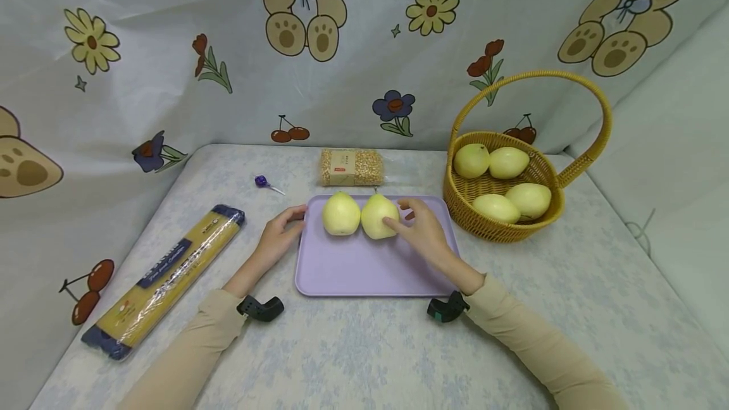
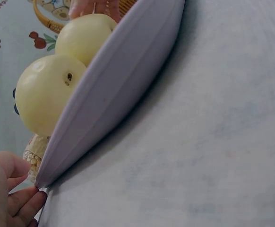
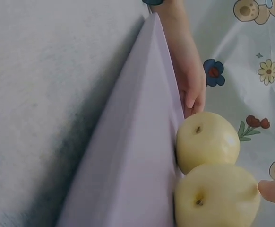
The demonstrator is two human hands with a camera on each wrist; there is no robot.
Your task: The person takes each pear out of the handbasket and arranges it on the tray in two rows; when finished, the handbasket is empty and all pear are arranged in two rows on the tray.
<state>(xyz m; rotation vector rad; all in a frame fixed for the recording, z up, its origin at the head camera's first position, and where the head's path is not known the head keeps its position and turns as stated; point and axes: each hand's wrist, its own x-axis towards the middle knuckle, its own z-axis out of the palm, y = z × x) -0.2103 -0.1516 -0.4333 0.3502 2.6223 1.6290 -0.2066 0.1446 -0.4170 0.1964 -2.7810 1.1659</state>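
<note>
Two pale yellow-green pears stand side by side on the lilac tray, near its far edge: the left pear and the right pear. My right hand is at the right pear's right side, its thumb overlapping the front of the fruit and its bent fingers by the upper right. In the right wrist view one fingertip meets this pear's side. My left hand touches the tray's left edge near the far corner. The left wrist view shows its fingers against the rim, the thumb lying above them.
A wicker basket with a tall handle holds several yellow fruits, right of the tray. Behind the tray lies a bag of yellow kernels. A purple lollipop and a long yellow-and-blue packet lie to the left. A printed curtain hangs behind.
</note>
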